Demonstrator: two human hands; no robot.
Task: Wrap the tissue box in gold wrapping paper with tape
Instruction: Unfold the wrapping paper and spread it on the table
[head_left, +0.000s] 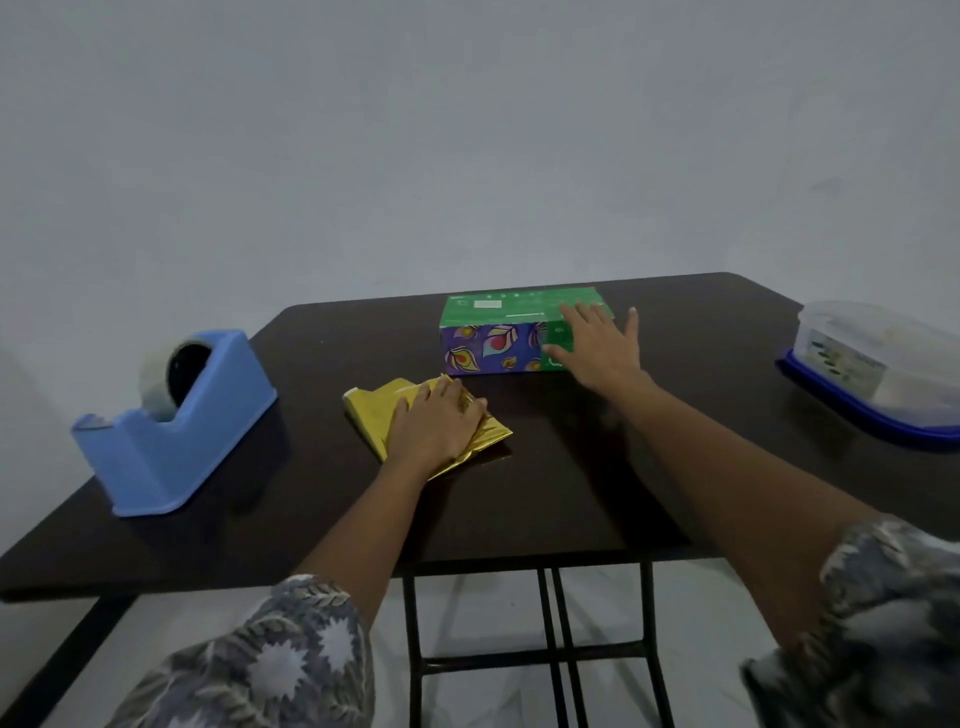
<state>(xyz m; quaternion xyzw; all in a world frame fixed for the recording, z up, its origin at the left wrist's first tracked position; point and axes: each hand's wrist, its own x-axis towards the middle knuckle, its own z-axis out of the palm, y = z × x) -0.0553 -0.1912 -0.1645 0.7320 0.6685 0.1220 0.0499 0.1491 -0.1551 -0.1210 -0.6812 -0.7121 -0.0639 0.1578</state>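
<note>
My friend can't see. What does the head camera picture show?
A left hand rests flat on folded gold wrapping paper on a dark table, while the right hand, fingers spread, covers the right end of a green and purple tissue box. A blue tape dispenser stands far left, a plastic container far right.

You had bare tabletop (545, 488) to pass over between the folded gold paper (371, 410) and the blue tape dispenser (176, 441). There was more between the tissue box (493, 343) and the lidded plastic container (872, 364). The dispenser blocked the left side, the box the far middle, and the container the right edge.
</note>
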